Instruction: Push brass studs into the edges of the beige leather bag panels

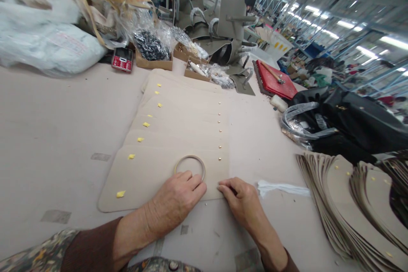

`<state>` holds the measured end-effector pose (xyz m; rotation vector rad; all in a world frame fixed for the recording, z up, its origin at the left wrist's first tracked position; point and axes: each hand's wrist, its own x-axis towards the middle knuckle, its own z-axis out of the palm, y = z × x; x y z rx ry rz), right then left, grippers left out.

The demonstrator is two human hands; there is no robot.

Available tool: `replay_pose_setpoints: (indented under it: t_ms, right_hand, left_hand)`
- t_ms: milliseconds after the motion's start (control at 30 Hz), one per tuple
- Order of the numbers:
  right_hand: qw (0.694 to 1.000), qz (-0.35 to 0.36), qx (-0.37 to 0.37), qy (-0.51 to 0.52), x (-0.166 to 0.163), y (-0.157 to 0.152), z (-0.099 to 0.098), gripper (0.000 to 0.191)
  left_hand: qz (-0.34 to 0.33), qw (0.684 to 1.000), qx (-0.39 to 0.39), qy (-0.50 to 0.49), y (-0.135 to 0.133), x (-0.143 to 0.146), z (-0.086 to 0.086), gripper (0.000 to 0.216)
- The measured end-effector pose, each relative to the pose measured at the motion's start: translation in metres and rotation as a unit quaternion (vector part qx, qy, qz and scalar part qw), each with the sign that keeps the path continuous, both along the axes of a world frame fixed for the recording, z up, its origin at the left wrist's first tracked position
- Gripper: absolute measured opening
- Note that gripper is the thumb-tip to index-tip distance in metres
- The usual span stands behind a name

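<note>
While two hands [207, 195] press, one ring [190, 166].

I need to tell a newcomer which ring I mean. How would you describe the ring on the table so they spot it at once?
Start at the row of overlapping beige panels fanned across the middle of the table. On the nearest panel, just above the left hand, lies a thin tan ring, lying flat. It is the only hoop there; the panels otherwise carry just yellow tabs and small studs.

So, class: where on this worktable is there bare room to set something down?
Bare tabletop lies left of the fanned beige leather panels, below the white plastic bags. A narrower strip runs between the panels and the black bags. The far edge is crowded with boxes.
</note>
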<state>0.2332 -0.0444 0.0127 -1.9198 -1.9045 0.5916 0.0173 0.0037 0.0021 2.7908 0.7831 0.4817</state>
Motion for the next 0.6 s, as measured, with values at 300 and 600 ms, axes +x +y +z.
replay_pose_setpoints:
  t_ms: [300, 600]
  right_hand:
    - [0.993, 0.065, -0.045, 0.093, -0.013, -0.016, 0.026, 0.013]
    - [0.964, 0.150, 0.203, 0.082, -0.041, -0.014, 0.028, 0.022]
  left_hand:
    - [-0.001, 0.968, -0.063, -0.244, -0.005, -0.009, 0.006, 0.027]
    - [0.026, 0.981, -0.042, -0.188, -0.014, -0.014, 0.006, 0.038]
